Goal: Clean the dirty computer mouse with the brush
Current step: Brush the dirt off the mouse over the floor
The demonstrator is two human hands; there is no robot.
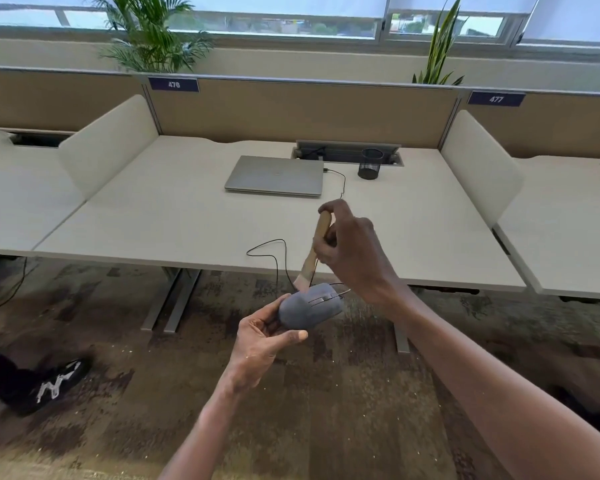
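A dusty grey computer mouse [310, 305] is held in front of the desk, above the carpet, by my left hand [262, 341], which grips its rear end from below. My right hand [350, 249] is closed around the wooden handle of a small brush [314, 250]. The brush points down and its pale bristles touch the far top side of the mouse near the buttons. The mouse's thin black cable [278, 261] loops up onto the desk top [174, 220].
A closed silver laptop [275, 175] lies at the back of the desk with a cable plugged in, and a black mesh pen cup [371, 163] stands to its right. Cream dividers flank the desk. A dark shoe [54, 381] rests on the carpet at lower left.
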